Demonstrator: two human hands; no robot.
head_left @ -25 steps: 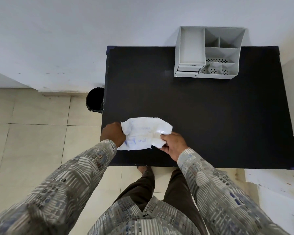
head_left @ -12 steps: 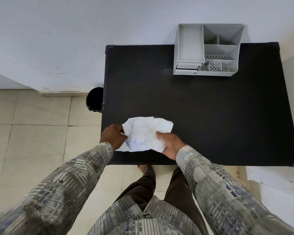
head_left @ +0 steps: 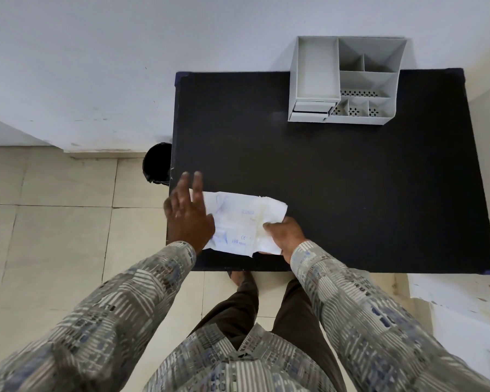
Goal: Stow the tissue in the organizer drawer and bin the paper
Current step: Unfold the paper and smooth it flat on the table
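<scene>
Near-left of the table (head_left: 351, 193), right at the near edge: paper (head_left: 238, 222) lying flat-ish, crumpled, long axis running left to right. Right hand (head_left: 285, 236) pinching the paper's right end, thumb on top, fingers closed underneath. Left hand (head_left: 188, 215) over the left end, fingers spread and blurred, open and gripping nothing, possibly just brushing the sheet. No telling whether the tissue is a separate layer at the right end or part of the same sheet. Bin (head_left: 157, 166) on the floor, far-left of the hands, tucked against the table's left edge, much nearer the left hand than the right. Organizer (head_left: 344, 82) well apart at the far right, its drawer (head_left: 313, 107) at the front left, looking shut. Judging by that layout: paper goes left, tissue goes far and right
</scene>
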